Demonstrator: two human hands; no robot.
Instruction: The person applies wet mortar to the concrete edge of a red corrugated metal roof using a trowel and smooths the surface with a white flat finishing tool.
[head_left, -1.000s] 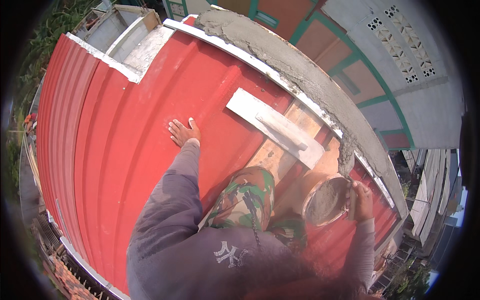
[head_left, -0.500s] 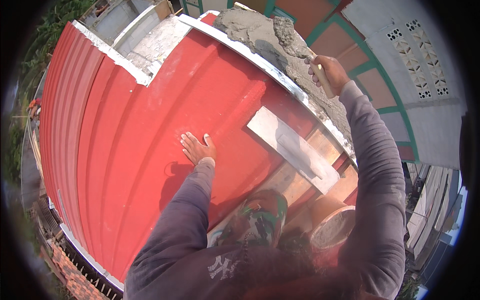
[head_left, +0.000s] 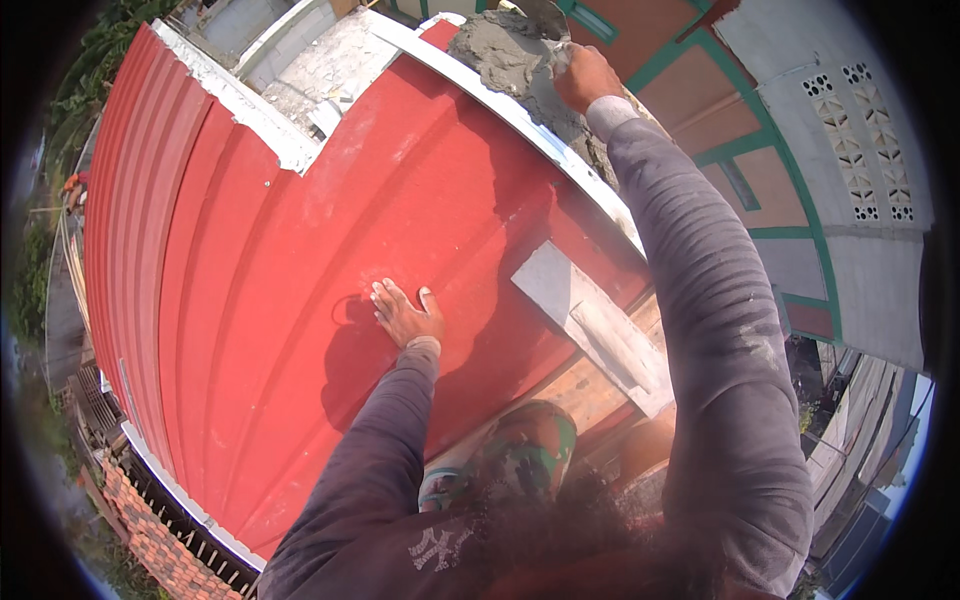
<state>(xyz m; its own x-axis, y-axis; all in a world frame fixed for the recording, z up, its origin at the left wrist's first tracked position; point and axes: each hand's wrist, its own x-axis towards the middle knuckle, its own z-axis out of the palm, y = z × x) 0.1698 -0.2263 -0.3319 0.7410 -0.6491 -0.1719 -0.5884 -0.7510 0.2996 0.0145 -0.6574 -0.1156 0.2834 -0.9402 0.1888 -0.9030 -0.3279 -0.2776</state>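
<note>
Since the earlier frame our right hand has reached farther along the wall top, from mid-ridge to the far end, and the left hand has stayed planted on the roof. The right hand is clenched around a trowel, of which only part of the blade shows near the upper edge; the blade appears to rest on the grey mortar heaped along the wall top, though the contact is hard to confirm at this distance. The left hand lies flat, fingers spread and released, palm down on the red metal roof, holding nothing. A white strip of flashing runs between the roof and the mortar. Just right of the left hand, a grey board lies slanted across a wooden plank. Our knee in camouflage trousers sits below it. A brick wall shows at the lower left, and a building with green-framed panels stands at right.
</note>
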